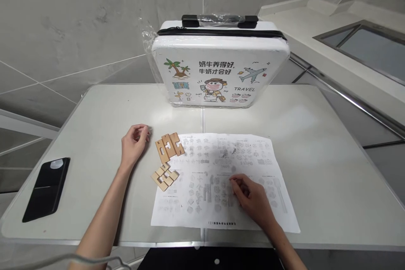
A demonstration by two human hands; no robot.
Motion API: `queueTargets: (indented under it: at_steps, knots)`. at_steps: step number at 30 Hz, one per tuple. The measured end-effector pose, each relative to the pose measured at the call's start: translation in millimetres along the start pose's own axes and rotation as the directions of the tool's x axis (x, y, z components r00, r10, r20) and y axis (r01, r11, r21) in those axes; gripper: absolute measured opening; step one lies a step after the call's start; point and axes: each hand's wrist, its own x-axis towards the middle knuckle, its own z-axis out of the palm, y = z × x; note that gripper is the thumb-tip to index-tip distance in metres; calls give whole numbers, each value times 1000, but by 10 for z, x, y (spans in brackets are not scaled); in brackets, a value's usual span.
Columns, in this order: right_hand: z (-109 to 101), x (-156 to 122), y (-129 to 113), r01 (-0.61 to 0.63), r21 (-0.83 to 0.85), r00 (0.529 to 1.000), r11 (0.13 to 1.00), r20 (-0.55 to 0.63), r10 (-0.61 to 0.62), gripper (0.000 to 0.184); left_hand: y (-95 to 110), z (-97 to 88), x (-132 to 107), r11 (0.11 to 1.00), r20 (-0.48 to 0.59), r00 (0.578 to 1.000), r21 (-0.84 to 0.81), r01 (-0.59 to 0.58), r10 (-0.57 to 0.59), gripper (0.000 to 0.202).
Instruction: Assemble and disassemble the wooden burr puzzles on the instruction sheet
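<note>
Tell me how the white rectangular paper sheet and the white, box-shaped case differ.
The paper sheet lies flat; the case stands upright. The sheet is thin, printed in grey; the case is thick, with coloured drawings. The sheet is unwrapped; the case has clear plastic wrap around it. Both are white, bear print, and are on the pale table.

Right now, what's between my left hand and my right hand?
In the head view: a strip of tabletop, wooden pieces, then part of a printed sheet.
</note>
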Motion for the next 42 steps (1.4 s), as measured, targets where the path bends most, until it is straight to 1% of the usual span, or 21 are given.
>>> queueTargets:
  at_steps: [3, 8, 17, 24, 34, 42]
  knots:
    - [20, -13, -5, 25, -12, 999, 1000, -44, -25, 32, -15, 14, 79, 999, -15, 1000, -28, 19, -20, 29]
    - [37, -26, -5, 31, -11, 997, 999, -76, -32, 32, -6, 16, 24, 999, 1, 999, -30, 40, -40, 27]
    - [53, -34, 6, 23, 9, 996, 1000, -82, -22, 34, -2, 15, 33, 997, -7, 997, 1, 71, -71, 26]
    - [64, -37, 23, 2, 15, 996, 1000, -90, -1, 35, -18, 16, 39, 997, 1, 997, 10, 75, -75, 27]
    - [84, -33, 49, -31, 32, 995, 999, -95, 33, 38, 16, 9, 33, 996, 6, 997, 42, 78, -78, 29]
    - [90, -29, 73, -11, 5, 994, 1000, -110, 12, 34, 17, 6, 25, 995, 14, 998, 79, 66, -67, 29]
